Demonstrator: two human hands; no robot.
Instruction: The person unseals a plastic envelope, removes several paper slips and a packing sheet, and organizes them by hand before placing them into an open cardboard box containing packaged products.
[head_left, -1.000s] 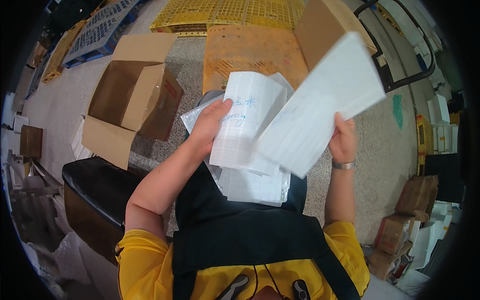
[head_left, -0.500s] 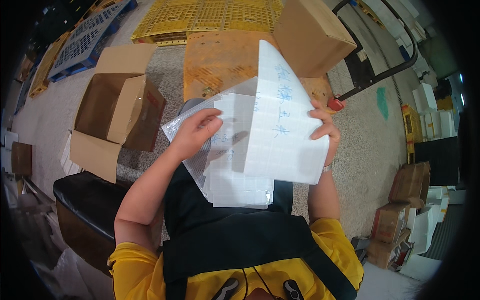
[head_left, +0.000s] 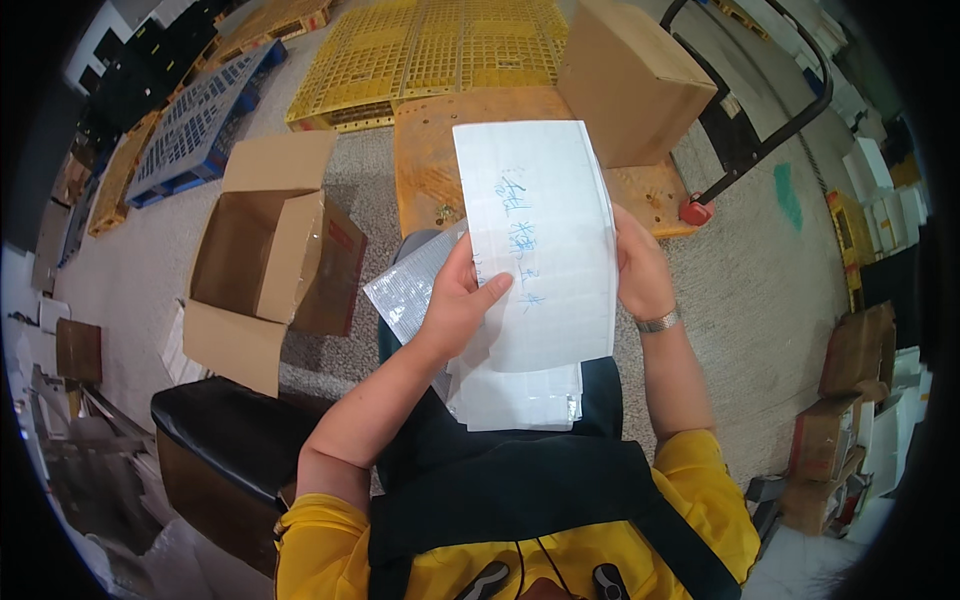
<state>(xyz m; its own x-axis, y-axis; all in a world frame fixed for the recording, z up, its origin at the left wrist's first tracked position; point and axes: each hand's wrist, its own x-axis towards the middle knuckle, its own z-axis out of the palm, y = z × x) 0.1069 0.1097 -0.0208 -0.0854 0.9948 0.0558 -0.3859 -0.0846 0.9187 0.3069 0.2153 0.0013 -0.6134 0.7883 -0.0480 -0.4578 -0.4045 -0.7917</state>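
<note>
One white sheet (head_left: 560, 225), marked in blue, is being held over the lap (head_left: 602, 390), between two hands. Its left edge is being pinched by the left hand (head_left: 462, 305), with one thumb being laid on the face and the fingers being kept behind. Its right edge is being touched by the right hand (head_left: 643, 270); the fingertips are being hidden behind the sheet, so how firmly they are closed cannot be told. One watch (head_left: 658, 321) is being worn at that wrist. Beneath, a white pile (head_left: 515, 397) is being carried by the lap, its count being hidden by overlap. One plastic sleeve (head_left: 410, 292) is being partly covered by the left hand. One closed carton (head_left: 635, 95) is being borne by the orange cart (head_left: 430, 155), near its far right corner. One open carton (head_left: 237, 255) is being supported by the floor (head_left: 362, 160), beyond the cart's left edge.
</note>
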